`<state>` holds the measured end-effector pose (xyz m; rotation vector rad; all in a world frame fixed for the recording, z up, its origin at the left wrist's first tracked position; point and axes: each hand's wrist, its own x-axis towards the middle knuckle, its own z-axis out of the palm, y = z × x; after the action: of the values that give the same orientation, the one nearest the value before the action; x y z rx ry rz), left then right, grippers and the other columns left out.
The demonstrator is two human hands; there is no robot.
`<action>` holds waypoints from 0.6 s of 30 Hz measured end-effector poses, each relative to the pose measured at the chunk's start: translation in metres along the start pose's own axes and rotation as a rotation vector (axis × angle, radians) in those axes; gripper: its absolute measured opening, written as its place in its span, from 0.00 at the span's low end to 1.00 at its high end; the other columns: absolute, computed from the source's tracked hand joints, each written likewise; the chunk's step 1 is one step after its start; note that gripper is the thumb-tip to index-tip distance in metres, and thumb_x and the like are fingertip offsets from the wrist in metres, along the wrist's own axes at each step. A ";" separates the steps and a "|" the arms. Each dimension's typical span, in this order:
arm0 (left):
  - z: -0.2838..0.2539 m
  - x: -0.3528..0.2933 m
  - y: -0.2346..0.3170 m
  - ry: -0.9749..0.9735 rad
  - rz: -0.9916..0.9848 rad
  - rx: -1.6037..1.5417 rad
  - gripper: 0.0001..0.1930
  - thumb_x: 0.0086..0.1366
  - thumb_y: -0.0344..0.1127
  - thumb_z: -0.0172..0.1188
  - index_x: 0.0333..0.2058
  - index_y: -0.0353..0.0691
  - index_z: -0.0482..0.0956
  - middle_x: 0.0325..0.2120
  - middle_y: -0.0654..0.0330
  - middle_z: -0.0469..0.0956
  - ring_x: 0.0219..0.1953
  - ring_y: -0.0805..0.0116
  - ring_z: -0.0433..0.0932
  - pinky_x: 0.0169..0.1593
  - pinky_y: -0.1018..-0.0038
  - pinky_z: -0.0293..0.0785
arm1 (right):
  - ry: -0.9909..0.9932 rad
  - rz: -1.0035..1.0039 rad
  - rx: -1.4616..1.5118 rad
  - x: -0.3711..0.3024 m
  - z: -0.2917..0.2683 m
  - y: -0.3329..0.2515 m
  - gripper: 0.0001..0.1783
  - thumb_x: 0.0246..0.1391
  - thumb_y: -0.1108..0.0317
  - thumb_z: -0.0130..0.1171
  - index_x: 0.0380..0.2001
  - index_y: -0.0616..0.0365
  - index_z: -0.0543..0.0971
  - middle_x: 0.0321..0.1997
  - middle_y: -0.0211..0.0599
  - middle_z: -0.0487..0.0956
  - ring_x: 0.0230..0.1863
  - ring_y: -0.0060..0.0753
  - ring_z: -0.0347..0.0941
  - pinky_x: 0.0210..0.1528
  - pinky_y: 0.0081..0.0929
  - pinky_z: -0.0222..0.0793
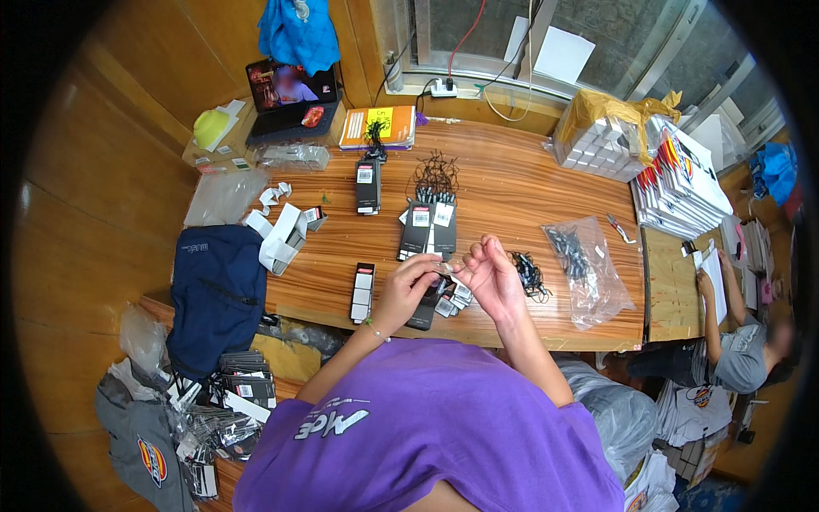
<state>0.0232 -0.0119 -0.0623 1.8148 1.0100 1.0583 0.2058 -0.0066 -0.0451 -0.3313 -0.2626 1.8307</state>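
My left hand [403, 294] and my right hand [496, 286] almost meet above the table's near edge. The fingers of both are pinched around something small, too fine to make out. Under them lie black hang tags [420, 319] with white labels, partly hidden by my hands. Just beyond is a stack of black hang tags [413, 246] with black string loops [436, 173] fanned out at its far end. A bundle of black cords [531, 278] rests beside my right hand. To the left of my left hand lies a narrow pile of labelled tags [363, 294].
A clear bag of black cords [580, 269] and pliers [620, 229] lie right. Another tag stack [368, 188] stands farther back, near a laptop [294, 98]. A navy backpack [217, 294] sits left. Boxes [597, 141] and printed bags [678, 188] fill the far right; a co-worker [738, 354] handles paper.
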 end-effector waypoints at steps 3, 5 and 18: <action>0.006 -0.002 0.002 0.126 -0.224 -0.270 0.03 0.61 0.23 0.51 0.33 0.32 0.72 0.31 0.62 0.73 0.32 0.77 0.72 0.36 0.82 0.68 | 0.009 -0.014 -0.009 0.000 -0.003 -0.005 0.07 0.60 0.62 0.46 0.32 0.52 0.67 0.25 0.29 0.67 0.28 0.25 0.65 0.40 0.34 0.69; 0.007 0.000 0.003 0.212 -0.219 -0.357 0.02 0.61 0.24 0.50 0.30 0.32 0.70 0.24 0.62 0.71 0.28 0.78 0.71 0.34 0.81 0.68 | 0.012 -0.007 -0.032 0.000 -0.006 -0.005 0.08 0.60 0.61 0.45 0.32 0.52 0.69 0.24 0.27 0.67 0.27 0.24 0.64 0.38 0.32 0.69; 0.000 -0.001 -0.003 -0.059 -0.331 -0.445 0.08 0.54 0.28 0.61 0.30 0.34 0.71 0.33 0.61 0.70 0.34 0.76 0.69 0.38 0.81 0.67 | 0.003 -0.043 -0.157 -0.001 0.000 -0.008 0.03 0.57 0.69 0.49 0.30 0.54 0.67 0.24 0.30 0.70 0.26 0.24 0.67 0.35 0.26 0.67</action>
<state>0.0222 -0.0118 -0.0650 1.2625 0.9134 0.9290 0.2132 -0.0059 -0.0425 -0.4345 -0.4091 1.7708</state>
